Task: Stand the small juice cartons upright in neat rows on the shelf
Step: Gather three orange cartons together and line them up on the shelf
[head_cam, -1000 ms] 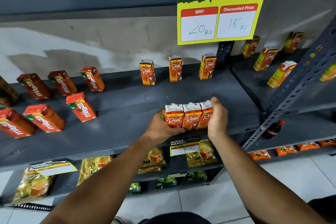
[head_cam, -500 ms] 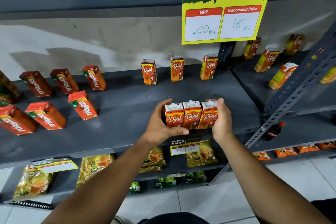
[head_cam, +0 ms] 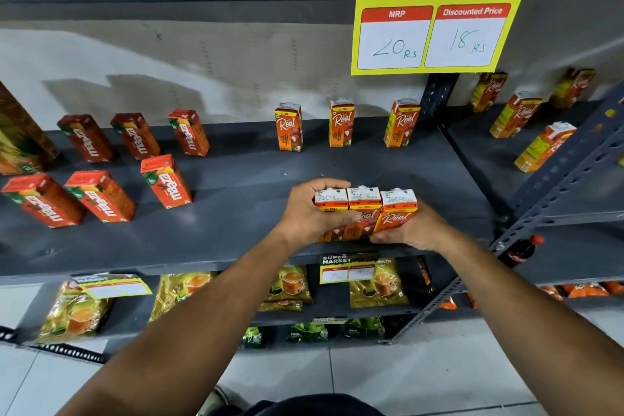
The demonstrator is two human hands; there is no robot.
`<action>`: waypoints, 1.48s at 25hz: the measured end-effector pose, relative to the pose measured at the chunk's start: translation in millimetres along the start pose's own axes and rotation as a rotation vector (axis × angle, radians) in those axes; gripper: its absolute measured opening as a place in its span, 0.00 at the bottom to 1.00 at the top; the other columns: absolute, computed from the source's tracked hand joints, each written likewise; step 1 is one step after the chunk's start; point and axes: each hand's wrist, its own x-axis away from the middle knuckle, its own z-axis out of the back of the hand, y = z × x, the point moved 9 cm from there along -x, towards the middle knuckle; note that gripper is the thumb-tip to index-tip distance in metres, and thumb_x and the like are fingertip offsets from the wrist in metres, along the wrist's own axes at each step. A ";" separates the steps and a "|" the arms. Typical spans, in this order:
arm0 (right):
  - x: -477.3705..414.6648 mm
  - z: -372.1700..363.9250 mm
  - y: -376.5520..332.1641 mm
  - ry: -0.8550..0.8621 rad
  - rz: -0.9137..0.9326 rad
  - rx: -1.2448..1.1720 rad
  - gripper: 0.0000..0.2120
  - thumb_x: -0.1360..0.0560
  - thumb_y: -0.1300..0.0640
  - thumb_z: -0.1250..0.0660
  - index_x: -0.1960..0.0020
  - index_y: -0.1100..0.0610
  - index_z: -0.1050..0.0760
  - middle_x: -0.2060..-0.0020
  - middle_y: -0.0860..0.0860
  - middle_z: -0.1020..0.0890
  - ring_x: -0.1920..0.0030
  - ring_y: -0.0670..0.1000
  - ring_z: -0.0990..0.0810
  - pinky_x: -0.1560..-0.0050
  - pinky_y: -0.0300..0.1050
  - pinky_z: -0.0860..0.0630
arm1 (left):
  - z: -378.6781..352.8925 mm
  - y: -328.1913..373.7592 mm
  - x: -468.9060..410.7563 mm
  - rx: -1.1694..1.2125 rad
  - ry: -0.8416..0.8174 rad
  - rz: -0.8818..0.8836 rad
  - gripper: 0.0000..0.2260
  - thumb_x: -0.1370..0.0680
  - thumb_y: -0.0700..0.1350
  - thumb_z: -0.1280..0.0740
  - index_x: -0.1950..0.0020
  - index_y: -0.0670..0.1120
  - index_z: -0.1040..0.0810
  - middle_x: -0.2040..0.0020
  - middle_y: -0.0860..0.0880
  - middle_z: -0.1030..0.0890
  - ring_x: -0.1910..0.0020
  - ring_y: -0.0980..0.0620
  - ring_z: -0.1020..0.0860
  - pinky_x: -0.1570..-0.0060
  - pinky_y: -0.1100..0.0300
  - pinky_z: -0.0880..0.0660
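Item: three small orange-and-white "Real" juice cartons [head_cam: 365, 213], upright, pressed side by side in one row, at the front edge of the dark grey metal shelf [head_cam: 236, 213]. Left hand [head_cam: 310, 213] wraps the left end of the row, fingers curled over the top of the leftmost carton and thumb lying across the fronts; closed on the cartons. Right hand [head_cam: 413, 229] cups the right end from below and behind, palm against the rightmost carton; likewise closed on the cartons. Change from half a second ago: the left thumb now reaches further across the carton faces, the right hand sits lower, under the row's corner where it earlier covered the side, and the rightmost carton tilts slightly outward. Whether the bases touch the shelf cannot be told, as the hands hide them. Back row: three matching orange "Real" cartons [head_cam: 341, 123] standing apart along the rear, unchanged in place. Left section: six red "Maaza" cartons [head_cam: 165, 180] standing upright in two loose rows, unchanged. Overhead: green-and-yellow supermarket price card [head_cam: 435, 10] marked 20 Rs and 18 Rs. Lower shelf: yellow tea packets [head_cam: 290, 284]. Adjoining right bay: further orange cartons [head_cam: 515, 114], standing, and a dark cola bottle [head_cam: 520, 250] lying beneath.
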 end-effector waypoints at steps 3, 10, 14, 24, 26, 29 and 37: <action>-0.4 0.2 -0.4 0.012 0.012 -0.007 0.24 0.44 0.54 0.17 0.53 0.40 0.22 0.54 0.43 0.16 0.49 0.47 0.17 0.38 0.55 0.24 | 0.7 -3.5 0.5 0.069 0.021 -0.007 0.18 0.38 0.33 0.22 0.53 0.48 0.18 0.53 0.49 0.16 0.50 0.49 0.18 0.51 0.49 0.19; -0.7 -1.3 -3.3 -0.009 0.051 0.025 0.25 0.45 0.48 0.18 0.51 0.39 0.22 0.50 0.45 0.16 0.46 0.48 0.18 0.37 0.57 0.24 | -0.7 2.6 2.6 0.069 -0.020 -0.009 0.19 0.41 0.39 0.21 0.53 0.49 0.18 0.53 0.48 0.16 0.49 0.49 0.18 0.50 0.48 0.20; -1.4 -0.1 -0.6 -0.074 0.152 -0.147 0.38 0.47 0.41 0.18 0.39 0.41 0.26 0.42 0.50 0.17 0.42 0.49 0.19 0.37 0.59 0.25 | 2.9 -2.8 10.5 0.114 -0.071 -0.012 0.30 0.33 0.50 0.23 0.34 0.49 0.29 0.36 0.42 0.23 0.38 0.47 0.23 0.44 0.52 0.22; -2.0 -5.4 5.5 0.292 0.039 -0.838 0.31 0.27 0.34 0.43 0.42 0.59 0.25 0.53 0.54 0.15 0.50 0.55 0.16 0.55 0.47 0.19 | 0.3 -47.2 38.2 0.258 0.354 0.385 0.29 0.25 0.70 0.48 0.35 0.52 0.27 0.41 0.47 0.19 0.41 0.50 0.21 0.35 0.46 0.29; -4.8 -2.9 10.7 0.311 -0.002 -0.849 0.23 0.24 0.40 0.42 0.46 0.58 0.24 0.57 0.53 0.15 0.54 0.52 0.15 0.56 0.46 0.20 | -2.7 -52.1 39.7 0.272 0.373 0.399 0.37 0.31 0.75 0.45 0.31 0.52 0.30 0.38 0.47 0.21 0.39 0.49 0.23 0.34 0.46 0.30; -6.9 3.0 9.5 0.295 0.012 -0.854 0.17 0.21 0.47 0.46 0.52 0.57 0.23 0.64 0.50 0.14 0.60 0.50 0.15 0.54 0.47 0.22 | -8.6 -51.3 38.7 0.286 0.354 0.373 0.31 0.27 0.72 0.47 0.34 0.52 0.27 0.40 0.48 0.20 0.41 0.51 0.22 0.39 0.52 0.26; -4.8 8.6 11.4 0.278 0.043 -0.833 0.24 0.23 0.40 0.45 0.50 0.59 0.23 0.62 0.51 0.13 0.59 0.50 0.14 0.54 0.47 0.21 | -19.9 -45.8 37.3 0.295 0.339 0.323 0.19 0.19 0.62 0.53 0.40 0.58 0.27 0.43 0.51 0.20 0.44 0.55 0.22 0.53 0.67 0.26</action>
